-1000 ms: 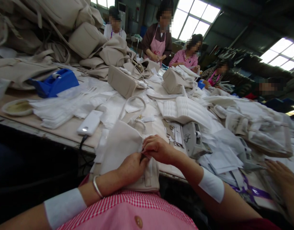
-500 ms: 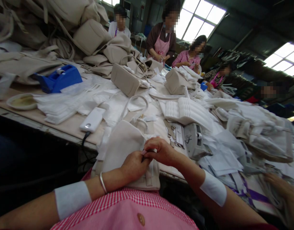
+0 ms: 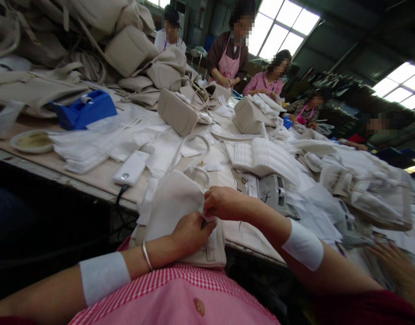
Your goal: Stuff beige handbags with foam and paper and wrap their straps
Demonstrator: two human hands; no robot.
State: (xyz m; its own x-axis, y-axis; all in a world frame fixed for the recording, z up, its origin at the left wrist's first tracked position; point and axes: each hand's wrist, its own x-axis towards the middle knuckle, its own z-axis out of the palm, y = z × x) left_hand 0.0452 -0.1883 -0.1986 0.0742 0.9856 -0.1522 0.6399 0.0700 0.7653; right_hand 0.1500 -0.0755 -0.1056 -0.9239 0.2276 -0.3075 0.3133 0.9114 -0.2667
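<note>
A beige bag (image 3: 218, 253) leans upright against my apron at the table edge, with a white padding sheet (image 3: 175, 196) over its side. My left hand (image 3: 190, 232) lies on the front of the bag, fingers closed, its thumb pressed over a small piece with a dark part and a pale edge that I cannot make out. Just above it, my right hand (image 3: 224, 202) pinches at the same spot. Its fingertips hide what they hold. A thin beige handle (image 3: 194, 137) loops up behind the bag.
To the left are a blue tape dispenser (image 3: 84, 110), a shallow dish (image 3: 33, 142) and a white power bank (image 3: 131, 168) with a cable. A grey tape dispenser (image 3: 272, 192) stands right. Beige bags (image 3: 126, 49) pile up behind. A co-worker's hand (image 3: 395, 262) is at far right.
My right hand has turned and its fingers have closed more, moving slightly up and left from my left thumb. My left hand and the bag have hardly moved.
</note>
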